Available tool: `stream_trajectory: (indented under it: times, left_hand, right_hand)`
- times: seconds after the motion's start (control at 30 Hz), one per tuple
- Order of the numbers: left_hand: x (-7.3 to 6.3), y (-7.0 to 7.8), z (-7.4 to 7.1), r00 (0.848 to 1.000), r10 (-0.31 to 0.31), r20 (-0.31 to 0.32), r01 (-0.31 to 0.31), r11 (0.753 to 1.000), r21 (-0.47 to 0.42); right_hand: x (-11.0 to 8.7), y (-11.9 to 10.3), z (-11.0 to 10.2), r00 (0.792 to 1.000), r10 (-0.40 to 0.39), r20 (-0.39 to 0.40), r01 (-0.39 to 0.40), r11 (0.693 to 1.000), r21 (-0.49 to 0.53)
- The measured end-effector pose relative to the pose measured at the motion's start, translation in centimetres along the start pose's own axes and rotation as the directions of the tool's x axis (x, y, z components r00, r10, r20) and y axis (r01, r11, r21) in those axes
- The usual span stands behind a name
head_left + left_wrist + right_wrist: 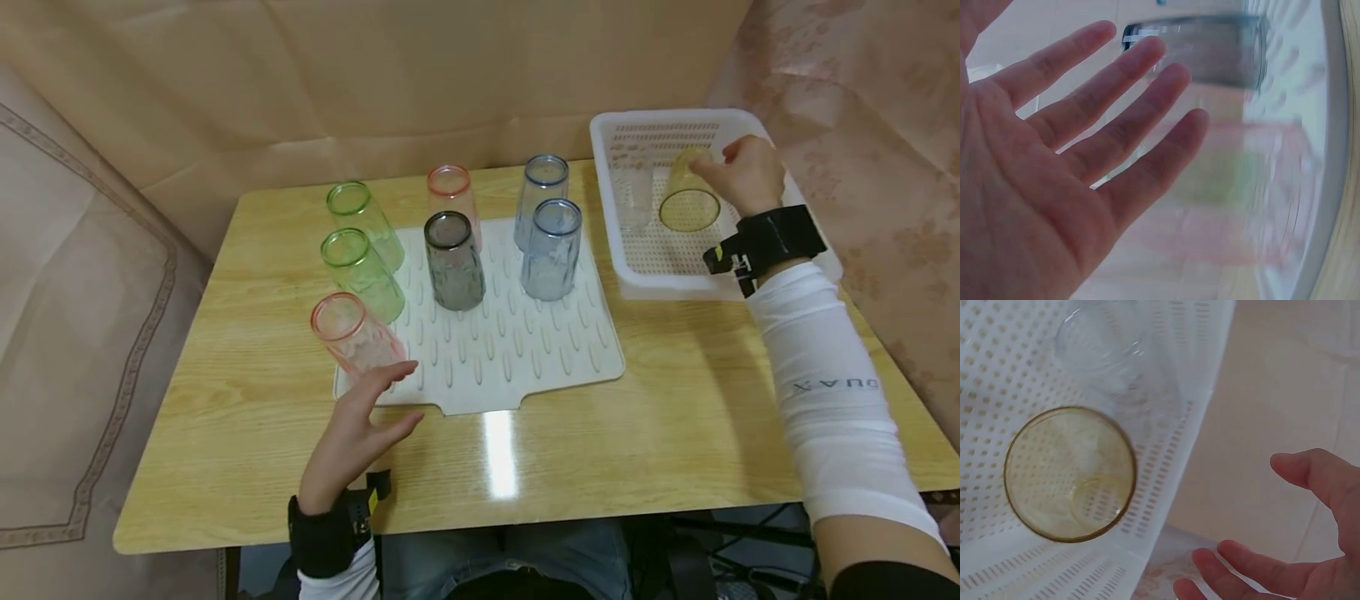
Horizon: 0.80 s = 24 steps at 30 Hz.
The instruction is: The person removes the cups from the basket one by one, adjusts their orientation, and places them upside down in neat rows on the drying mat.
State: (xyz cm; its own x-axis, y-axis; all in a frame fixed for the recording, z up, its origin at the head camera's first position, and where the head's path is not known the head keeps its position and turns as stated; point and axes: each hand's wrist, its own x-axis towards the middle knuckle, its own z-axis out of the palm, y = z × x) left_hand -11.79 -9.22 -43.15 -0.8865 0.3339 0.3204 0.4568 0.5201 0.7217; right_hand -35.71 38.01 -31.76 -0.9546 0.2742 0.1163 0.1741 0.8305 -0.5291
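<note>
In the head view my left hand [356,437] is beside a pink glass [356,333] at the near left corner of a white ridged drying mat [487,375]. Its fingers are spread and straight, with nothing in them; the left wrist view shows the open palm. My right hand [742,175] is over a white perforated basket [630,286] and overlaps the far end of a yellow glass [690,208]. In the right wrist view, thumb and fingers are apart with nothing between them. A clear glass [1104,344] lies beside the yellow one.
Two green glasses [363,275] stand along the mat's left side. A dark grey glass [455,267] and another pink glass [453,196] are mid-mat, two blue glasses [553,258] to the right. The basket rests at the wooden table's [240,400] back right, near a draped wall.
</note>
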Motion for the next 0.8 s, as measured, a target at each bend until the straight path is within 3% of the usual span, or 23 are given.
stream_trajectory:
  times: [0.3, 0.43, 0.63, 0.8]
  left_hand:
    - [2.6, 0.2, 1.5, 0.992, 0.012, 0.125, -0.01, 1.0, -0.013]
    - [3.7, 0.3, 2.4, 0.988, 0.034, 0.152, -0.03, 0.999, -0.031]
    - [4.5, -0.1, 4.0, 0.98, 0.048, 0.192, -0.036, 0.997, -0.068]
    - [5.0, -0.5, 5.0, 0.976, 0.066, 0.206, -0.048, 0.995, -0.092]
  right_hand:
    - [1.7, 1.1, 0.7, 0.996, 0.065, 0.067, -0.061, 0.996, -0.059]
    - [2.6, 2.0, 1.0, 0.99, 0.076, 0.115, -0.063, 0.992, -0.111]
    - [3.1, 4.4, 1.8, 0.967, 0.138, 0.214, -0.087, 0.969, -0.232]
    - [3.3, 6.3, 2.2, 0.939, 0.172, 0.298, -0.108, 0.97, -0.22]
